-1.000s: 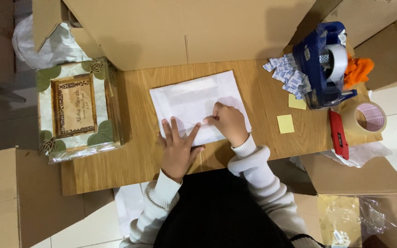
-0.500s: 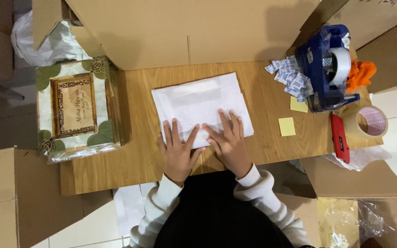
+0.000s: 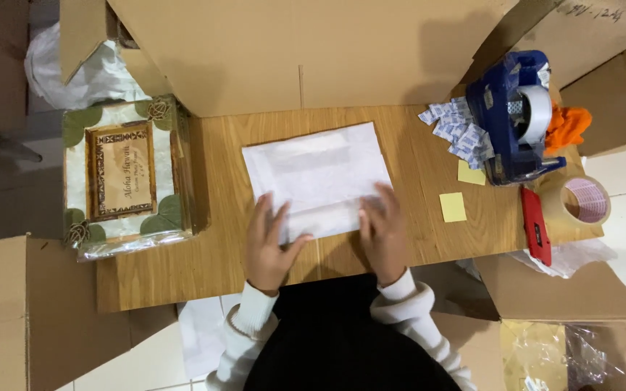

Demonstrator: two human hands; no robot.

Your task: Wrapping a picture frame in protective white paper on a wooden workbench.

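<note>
A big open cardboard box (image 3: 313, 51) stands along the far edge of the wooden counter (image 3: 204, 268), its flaps spread wide. More cardboard (image 3: 16, 311) lies at the near left and near right. At the counter's left end sits a framed picture (image 3: 121, 174) with a green leaf border, wrapped in clear film.

In the middle of the counter lies a white padded envelope (image 3: 313, 170), flat and slightly turned. The left hand (image 3: 269, 242) rests flat on its near left corner, fingers spread, grip released. The right hand (image 3: 384, 235) lies flat on its near right edge, fingers extended, also grasping nothing. Both sleeves are white.

At the right end stands a blue tape dispenser (image 3: 512, 123) with a roll of white tape, an orange object (image 3: 568, 127) just behind it. A roll of clear tape (image 3: 585, 200) lies flat near the counter's right edge. A red utility knife (image 3: 535, 224) lies between that roll and a yellow sticky note (image 3: 453, 207). A second yellow note (image 3: 471, 174) sits just beside the dispenser, next to a heap of small blue-and-white packets (image 3: 454, 127).
</note>
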